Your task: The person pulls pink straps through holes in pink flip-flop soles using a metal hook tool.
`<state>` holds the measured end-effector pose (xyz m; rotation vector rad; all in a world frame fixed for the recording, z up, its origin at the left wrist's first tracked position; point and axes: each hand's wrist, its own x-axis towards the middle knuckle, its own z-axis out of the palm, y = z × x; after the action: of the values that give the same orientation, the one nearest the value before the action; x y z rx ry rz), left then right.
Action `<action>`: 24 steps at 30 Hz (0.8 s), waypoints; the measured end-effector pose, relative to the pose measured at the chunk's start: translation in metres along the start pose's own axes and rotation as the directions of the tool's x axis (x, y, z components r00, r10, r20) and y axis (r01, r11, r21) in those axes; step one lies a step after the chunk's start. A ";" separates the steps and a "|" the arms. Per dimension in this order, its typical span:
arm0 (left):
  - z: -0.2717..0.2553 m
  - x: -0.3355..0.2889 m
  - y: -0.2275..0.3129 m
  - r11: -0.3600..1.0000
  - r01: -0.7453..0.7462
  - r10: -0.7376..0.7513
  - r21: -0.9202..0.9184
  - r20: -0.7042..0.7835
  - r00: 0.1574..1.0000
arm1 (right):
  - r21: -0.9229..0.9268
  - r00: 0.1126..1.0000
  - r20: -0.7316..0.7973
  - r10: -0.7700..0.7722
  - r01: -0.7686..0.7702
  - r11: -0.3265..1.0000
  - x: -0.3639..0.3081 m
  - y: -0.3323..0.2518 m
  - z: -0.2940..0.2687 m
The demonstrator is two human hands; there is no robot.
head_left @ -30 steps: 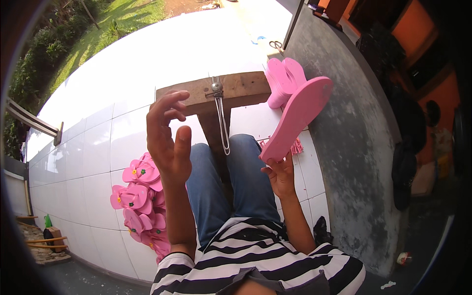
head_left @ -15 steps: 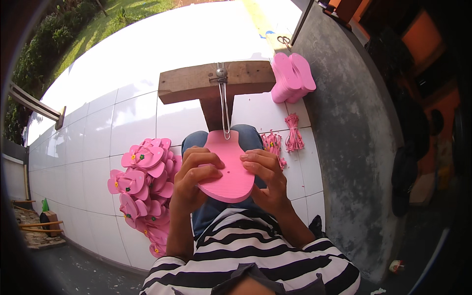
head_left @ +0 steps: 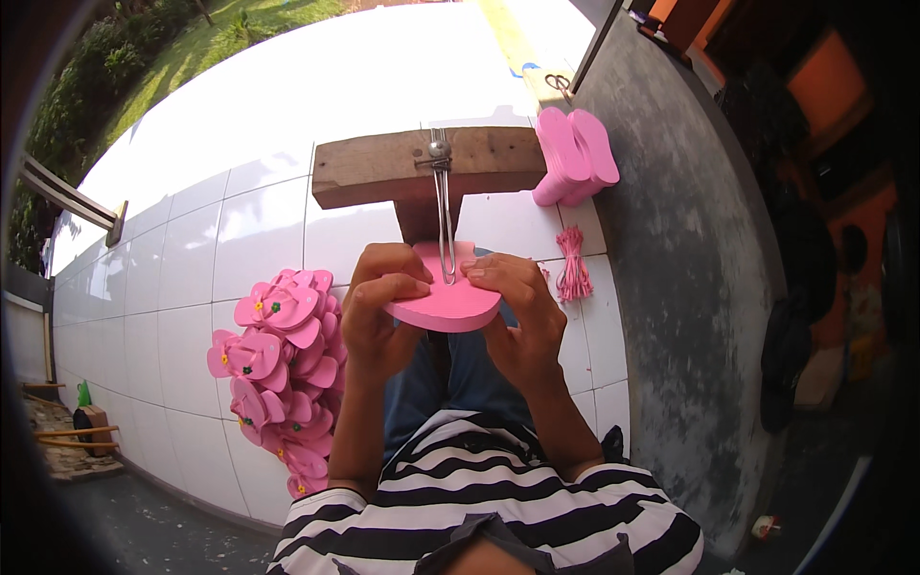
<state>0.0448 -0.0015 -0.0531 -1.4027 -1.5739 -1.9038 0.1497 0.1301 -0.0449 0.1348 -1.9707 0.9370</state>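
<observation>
Both my hands grip one pink foam sandal sole [head_left: 450, 309] above my lap. My left hand [head_left: 379, 307] clasps its left edge, fingers curled over the top. My right hand [head_left: 517, 311] clasps its right edge. A long metal two-pronged tool [head_left: 444, 216] hangs down from a wooden T-shaped stand [head_left: 383, 168], and its tip meets the sole's upper face between my thumbs. The sole lies nearly flat, tilted slightly toward me.
A heap of finished pink sandals with flower trim [head_left: 278, 374] lies on the white tiled floor [head_left: 192, 249] at my left. A stack of bare pink soles [head_left: 573, 153] and a bundle of pink straps [head_left: 573, 264] lie to the right by a grey wall [head_left: 690, 287]. Scissors [head_left: 561, 84] lie farther off.
One second ago my right hand held the sole up at the right and my left hand was empty. Both hands now hold it, pushed up under the metal prongs.
</observation>
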 end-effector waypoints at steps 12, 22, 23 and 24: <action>0.014 0.037 0.010 0.836 0.339 -0.334 0.432 -0.089 0.938 | -0.073 0.933 -0.096 0.347 -0.354 0.932 0.029 0.008 0.016; -0.007 0.070 -0.024 0.580 0.176 -0.229 0.795 -0.049 0.972 | -0.010 0.933 -0.284 0.222 -0.235 0.972 0.031 0.068 0.031; -0.014 0.074 -0.025 0.573 0.135 -0.244 0.808 0.011 0.970 | 0.088 0.929 -0.322 0.185 -0.165 0.982 0.024 0.083 0.027; -0.017 0.085 -0.017 0.563 0.028 -0.172 0.826 0.084 0.982 | 0.126 0.914 -0.375 0.155 -0.116 0.985 0.017 0.100 0.020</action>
<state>-0.0168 0.0186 0.0073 -1.0210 -2.2250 -0.8052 0.0825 0.1923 -0.0933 -0.1243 -1.5843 1.0650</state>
